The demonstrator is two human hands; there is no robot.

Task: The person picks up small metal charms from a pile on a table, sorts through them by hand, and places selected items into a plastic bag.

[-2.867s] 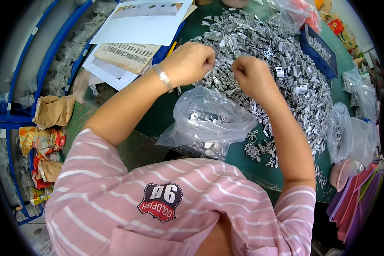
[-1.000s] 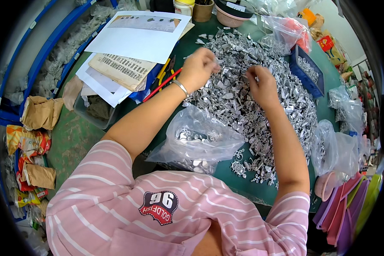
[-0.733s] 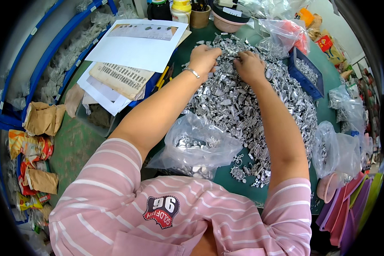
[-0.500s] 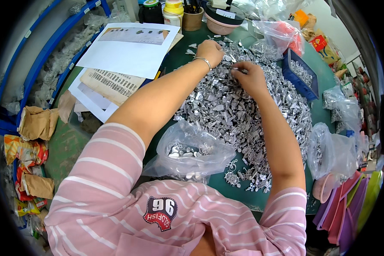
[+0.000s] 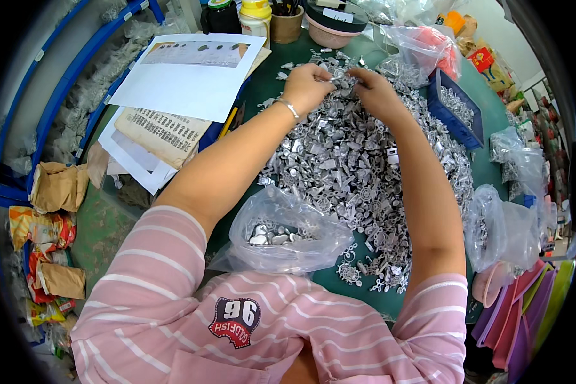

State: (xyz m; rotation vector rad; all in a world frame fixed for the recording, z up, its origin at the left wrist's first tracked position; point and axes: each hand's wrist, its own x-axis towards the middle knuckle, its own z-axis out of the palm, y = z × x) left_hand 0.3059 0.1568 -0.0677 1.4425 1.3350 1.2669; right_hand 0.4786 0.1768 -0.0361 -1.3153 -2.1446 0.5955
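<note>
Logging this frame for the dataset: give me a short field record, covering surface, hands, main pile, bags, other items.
surface: green table
left hand: fingers curled on small silver metal parts at far end of pile
right hand: beside it, pinching parts, fingertips nearly meeting
main pile: silver metal parts
bags: clear plastic bag near torso, some parts inside
other: white papers; blue tray

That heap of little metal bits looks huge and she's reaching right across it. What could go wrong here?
1. The pile of small silver metal parts spreads close to the edge of the green table; her forearms, stretched over it, might sweep some off.
2. The open clear plastic bag sits at the near edge against her body and could tip or slide off.
3. Both hands, left hand and right hand, dig into possibly sharp parts.
</note>
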